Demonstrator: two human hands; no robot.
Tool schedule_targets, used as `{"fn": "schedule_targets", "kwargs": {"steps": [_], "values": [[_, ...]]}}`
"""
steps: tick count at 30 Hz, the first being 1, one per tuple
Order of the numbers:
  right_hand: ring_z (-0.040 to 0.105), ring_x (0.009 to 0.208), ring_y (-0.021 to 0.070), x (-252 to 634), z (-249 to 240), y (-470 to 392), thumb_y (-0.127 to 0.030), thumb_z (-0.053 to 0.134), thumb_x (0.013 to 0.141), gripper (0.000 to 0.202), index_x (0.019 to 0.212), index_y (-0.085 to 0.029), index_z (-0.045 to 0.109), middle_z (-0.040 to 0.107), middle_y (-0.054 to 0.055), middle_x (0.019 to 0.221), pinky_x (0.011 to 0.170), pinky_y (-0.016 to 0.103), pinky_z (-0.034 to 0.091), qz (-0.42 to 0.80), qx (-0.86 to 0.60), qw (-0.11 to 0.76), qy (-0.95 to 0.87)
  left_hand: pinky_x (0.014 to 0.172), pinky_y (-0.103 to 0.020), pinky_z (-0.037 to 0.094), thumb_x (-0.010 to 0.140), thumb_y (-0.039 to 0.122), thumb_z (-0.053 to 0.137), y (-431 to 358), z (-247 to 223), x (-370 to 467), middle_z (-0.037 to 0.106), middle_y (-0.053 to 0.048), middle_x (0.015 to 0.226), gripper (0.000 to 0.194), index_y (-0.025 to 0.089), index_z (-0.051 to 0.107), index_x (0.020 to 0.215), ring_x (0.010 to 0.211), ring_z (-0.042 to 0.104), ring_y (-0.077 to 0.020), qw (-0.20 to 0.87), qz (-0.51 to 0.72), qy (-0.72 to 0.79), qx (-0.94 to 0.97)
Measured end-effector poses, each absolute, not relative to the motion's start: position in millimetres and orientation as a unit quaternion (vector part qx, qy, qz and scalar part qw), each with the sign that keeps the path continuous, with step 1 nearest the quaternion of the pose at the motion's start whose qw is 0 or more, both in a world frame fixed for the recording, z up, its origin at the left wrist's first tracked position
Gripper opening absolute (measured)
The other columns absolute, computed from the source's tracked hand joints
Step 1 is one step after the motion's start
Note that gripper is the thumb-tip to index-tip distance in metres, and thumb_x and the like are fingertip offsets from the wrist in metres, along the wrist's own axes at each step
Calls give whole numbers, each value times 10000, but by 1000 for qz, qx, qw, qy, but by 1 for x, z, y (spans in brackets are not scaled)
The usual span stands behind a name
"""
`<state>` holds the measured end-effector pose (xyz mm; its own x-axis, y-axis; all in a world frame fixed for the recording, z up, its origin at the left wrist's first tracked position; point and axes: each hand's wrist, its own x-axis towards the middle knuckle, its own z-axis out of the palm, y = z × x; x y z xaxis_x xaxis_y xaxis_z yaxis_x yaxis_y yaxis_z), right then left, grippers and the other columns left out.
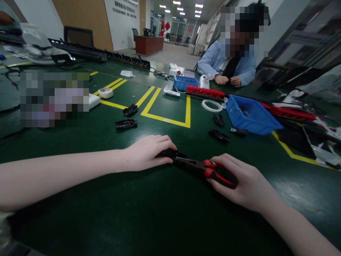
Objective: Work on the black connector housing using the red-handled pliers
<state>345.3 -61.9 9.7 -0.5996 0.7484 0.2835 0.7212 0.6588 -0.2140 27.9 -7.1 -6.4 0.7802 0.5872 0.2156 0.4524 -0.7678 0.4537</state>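
My left hand [153, 152] is closed on a small black plastic part [168, 153] just above the green table [128, 213]. Its fingers cover much of the part. In my right hand [239, 177] is a pair of long-nose pliers [221, 175] with red and black handles. The pliers' jaws point left and meet the right end of the black part; whether they grip it is too dark to tell. Beyond my left hand lie two similar black pieces, one long [126, 123] and one shorter [130, 110].
More black pieces [219, 136] lie by a blue bin [253, 115] at the right. A white ring [212, 105], a tape roll [106, 93] and a smaller blue tray [185, 83] are farther back. Another person [229, 67] sits across the table.
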Motion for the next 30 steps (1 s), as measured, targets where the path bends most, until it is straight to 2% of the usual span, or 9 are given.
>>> {"fn": "schedule_targets", "kwargs": {"steps": [8,18,30], "values": [[717,786,200,344,13,-61,-363,639,873,270,1104,-224,629,721,73,986,656,309,591,57,-418,169,-891,834,-335,494,988,305,622,-7,-6,29,641,-71,1175,263,196,580,1223,1038,644,-229,187,168,284,925],[700,811,190,342,-3,-62,-381,620,897,321,1178,-227,590,693,72,1041,676,301,578,54,-416,178,-890,834,-337,474,993,290,619,-8,-7,30,629,-59,1190,271,198,553,1239,1053,634,-226,166,169,275,932],[707,782,188,346,9,-61,-364,632,882,296,1140,-221,611,706,69,1001,650,295,580,53,-415,157,-895,831,-336,465,991,288,623,-8,-8,30,630,-60,1193,278,196,544,1241,1039,632,-221,156,170,275,933]]}}
